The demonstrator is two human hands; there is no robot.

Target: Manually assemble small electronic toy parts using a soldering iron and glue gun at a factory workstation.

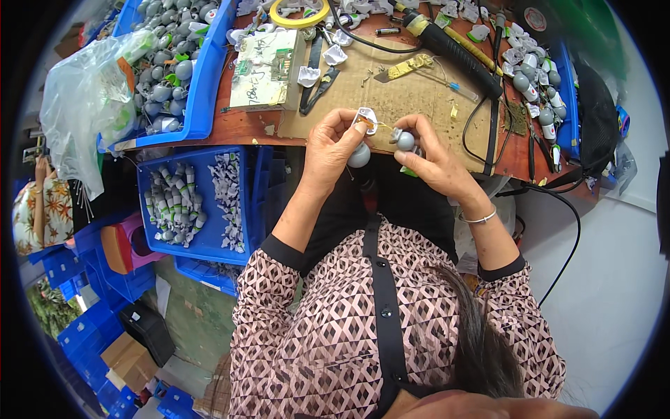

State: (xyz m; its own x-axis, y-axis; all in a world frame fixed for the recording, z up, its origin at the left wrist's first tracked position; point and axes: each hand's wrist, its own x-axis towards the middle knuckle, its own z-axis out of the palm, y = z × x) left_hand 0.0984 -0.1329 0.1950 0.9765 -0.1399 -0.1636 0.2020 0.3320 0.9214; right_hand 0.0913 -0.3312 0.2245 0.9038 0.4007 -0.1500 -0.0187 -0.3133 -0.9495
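Over the table's near edge, my left hand [329, 146] is closed, thumb and finger pinching a small white plastic shell [366, 117] with an orange-brown piece in it. A grey ball [359, 156] hangs just under those fingertips; I cannot tell what it is fixed to. My right hand [434, 162] is closed around another grey ball-shaped part [405, 141], with a bit of green and grey showing under its fingers. Thin yellowish wire [384, 126] runs between the two hands. Cardboard [335, 119] covers the tabletop beyond them.
A blue bin [209, 105] of grey balls stands left, below it a blue tray [241, 209] with grey-white parts. A white box [269, 73], yellow tape [300, 21] and a black-handled tool [457, 56] lie on the table. Right are another blue bin [569, 105] and a black cable [576, 230].
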